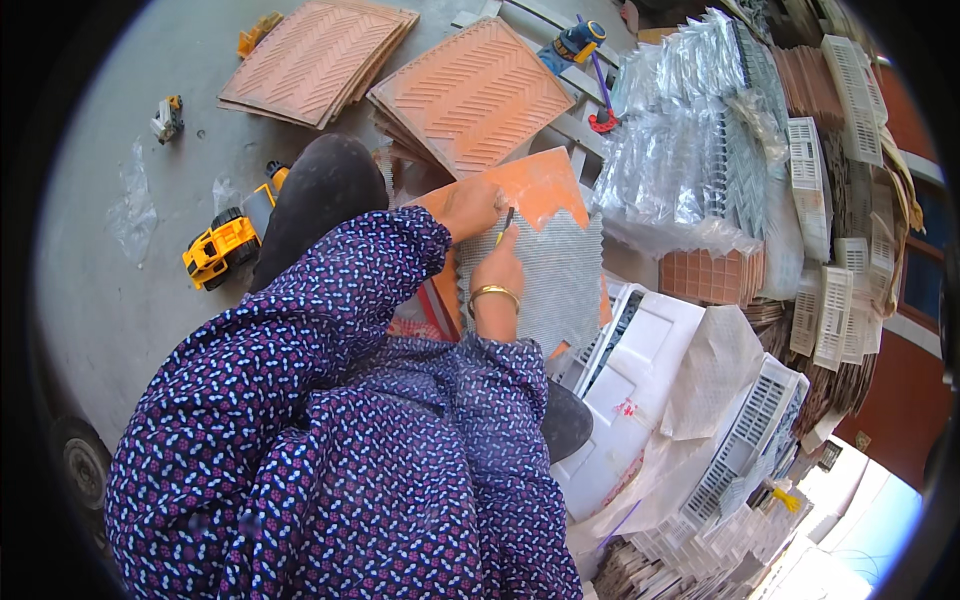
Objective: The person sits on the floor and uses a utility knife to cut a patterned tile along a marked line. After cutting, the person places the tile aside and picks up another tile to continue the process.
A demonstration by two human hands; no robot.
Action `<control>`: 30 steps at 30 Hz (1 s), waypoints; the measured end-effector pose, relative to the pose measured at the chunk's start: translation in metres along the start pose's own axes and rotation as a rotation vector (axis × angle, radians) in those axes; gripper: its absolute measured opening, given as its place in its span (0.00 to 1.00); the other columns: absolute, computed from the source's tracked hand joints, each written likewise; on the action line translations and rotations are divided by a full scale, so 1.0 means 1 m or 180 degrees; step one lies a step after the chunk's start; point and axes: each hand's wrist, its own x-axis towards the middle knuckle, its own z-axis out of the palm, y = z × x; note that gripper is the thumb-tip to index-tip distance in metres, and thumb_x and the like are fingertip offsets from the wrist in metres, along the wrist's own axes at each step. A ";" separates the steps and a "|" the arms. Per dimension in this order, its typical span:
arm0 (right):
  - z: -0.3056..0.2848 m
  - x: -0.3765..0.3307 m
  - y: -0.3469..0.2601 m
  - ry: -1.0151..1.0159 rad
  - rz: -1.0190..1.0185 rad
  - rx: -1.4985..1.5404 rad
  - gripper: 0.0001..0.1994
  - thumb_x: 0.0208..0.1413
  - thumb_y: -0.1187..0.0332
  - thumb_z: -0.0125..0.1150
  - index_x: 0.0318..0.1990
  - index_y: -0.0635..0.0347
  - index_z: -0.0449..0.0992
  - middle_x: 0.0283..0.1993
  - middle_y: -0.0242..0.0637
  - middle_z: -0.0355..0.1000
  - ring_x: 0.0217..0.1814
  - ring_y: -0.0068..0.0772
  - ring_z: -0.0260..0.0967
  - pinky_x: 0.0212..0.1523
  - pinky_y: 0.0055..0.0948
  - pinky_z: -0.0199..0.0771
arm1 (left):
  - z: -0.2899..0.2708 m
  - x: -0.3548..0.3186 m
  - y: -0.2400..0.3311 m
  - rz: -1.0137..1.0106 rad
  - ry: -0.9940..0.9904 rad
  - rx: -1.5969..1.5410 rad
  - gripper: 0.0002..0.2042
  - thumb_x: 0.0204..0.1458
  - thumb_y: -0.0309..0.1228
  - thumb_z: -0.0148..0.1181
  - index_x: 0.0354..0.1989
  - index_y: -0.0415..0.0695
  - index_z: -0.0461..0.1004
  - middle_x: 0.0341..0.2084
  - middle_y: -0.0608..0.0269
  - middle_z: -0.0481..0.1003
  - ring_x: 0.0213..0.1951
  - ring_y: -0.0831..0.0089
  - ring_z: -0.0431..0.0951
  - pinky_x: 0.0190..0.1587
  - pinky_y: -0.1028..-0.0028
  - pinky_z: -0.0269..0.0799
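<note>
Across my lap lies an orange board (550,178), its lower part covered by a grey ribbed sheet (545,290) with a jagged upper edge. My left hand (470,208) rests on the orange part with its fingers curled in; whatever they grip is hidden. Just right of it, my right hand (498,268), with a gold bangle at the wrist, is closed round a small slim cutter (508,222) with a dark tip and a bit of yellow. The cutter's tip points up, close to the left hand's fingers and the jagged edge.
Stacks of orange herringbone moulds (310,62) and a second stack (480,95) stand ahead. Plastic-wrapped stacks (670,130) and white crates (740,440) crowd the right. On the floor at left are a yellow toy truck (222,250) and a small toy (167,118).
</note>
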 end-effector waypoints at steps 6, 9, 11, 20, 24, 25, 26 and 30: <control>0.005 -0.005 -0.003 -0.0148 -0.0090 -0.0009 0.29 0.51 0.72 0.42 0.61 0.61 0.42 0.31 0.57 0.70 0.34 0.51 0.69 0.35 0.41 0.67 | -0.001 -0.003 -0.004 -0.0062 0.0051 -0.0156 0.11 0.42 0.36 0.57 0.23 0.38 0.73 0.22 0.47 0.72 0.28 0.54 0.72 0.32 0.61 0.67; 0.009 -0.007 0.005 -0.0097 -0.0119 0.0245 0.31 0.49 0.72 0.45 0.61 0.61 0.41 0.30 0.57 0.70 0.33 0.52 0.69 0.34 0.42 0.67 | -0.003 -0.004 0.000 -0.0109 0.0032 -0.0096 0.12 0.43 0.37 0.56 0.23 0.39 0.73 0.22 0.47 0.72 0.28 0.54 0.72 0.32 0.61 0.67; 0.004 -0.015 -0.001 -0.0052 -0.0113 0.0163 0.28 0.50 0.73 0.44 0.59 0.62 0.45 0.30 0.59 0.69 0.33 0.55 0.69 0.33 0.44 0.67 | -0.004 -0.004 -0.002 -0.0086 0.0023 -0.0080 0.12 0.43 0.37 0.56 0.24 0.39 0.73 0.22 0.47 0.72 0.28 0.54 0.72 0.32 0.61 0.67; 0.023 -0.020 0.011 0.0065 -0.0289 0.0032 0.28 0.49 0.73 0.46 0.58 0.62 0.45 0.29 0.59 0.69 0.31 0.58 0.67 0.32 0.47 0.65 | -0.008 -0.006 0.002 -0.0235 0.0013 -0.0223 0.12 0.42 0.37 0.57 0.23 0.39 0.74 0.22 0.48 0.72 0.27 0.54 0.73 0.30 0.61 0.67; 0.033 -0.024 0.019 0.0153 -0.0284 0.0127 0.29 0.49 0.72 0.47 0.59 0.58 0.46 0.27 0.59 0.69 0.30 0.57 0.68 0.30 0.47 0.65 | -0.006 -0.007 0.002 -0.0219 0.0182 -0.0302 0.09 0.41 0.34 0.58 0.23 0.40 0.73 0.20 0.49 0.71 0.25 0.54 0.71 0.28 0.63 0.65; 0.033 -0.026 0.018 0.0160 -0.0284 0.0145 0.29 0.48 0.72 0.47 0.59 0.58 0.46 0.28 0.59 0.69 0.30 0.59 0.67 0.31 0.47 0.65 | -0.003 -0.006 -0.002 -0.0184 0.0223 -0.0294 0.09 0.40 0.34 0.58 0.23 0.40 0.73 0.20 0.49 0.72 0.25 0.54 0.71 0.28 0.63 0.65; 0.032 -0.028 0.018 0.0167 -0.0286 0.0164 0.28 0.48 0.73 0.47 0.58 0.58 0.47 0.28 0.60 0.68 0.31 0.60 0.66 0.32 0.48 0.64 | -0.001 -0.006 -0.005 -0.0150 0.0265 -0.0286 0.09 0.40 0.34 0.58 0.24 0.40 0.73 0.20 0.49 0.72 0.25 0.54 0.71 0.28 0.64 0.65; 0.039 -0.031 0.028 0.0286 -0.0397 0.0187 0.28 0.49 0.74 0.47 0.59 0.56 0.48 0.27 0.57 0.69 0.28 0.54 0.68 0.27 0.45 0.67 | -0.002 -0.004 -0.005 -0.0170 0.0017 -0.0288 0.09 0.40 0.33 0.58 0.25 0.39 0.73 0.22 0.49 0.72 0.28 0.55 0.72 0.30 0.64 0.66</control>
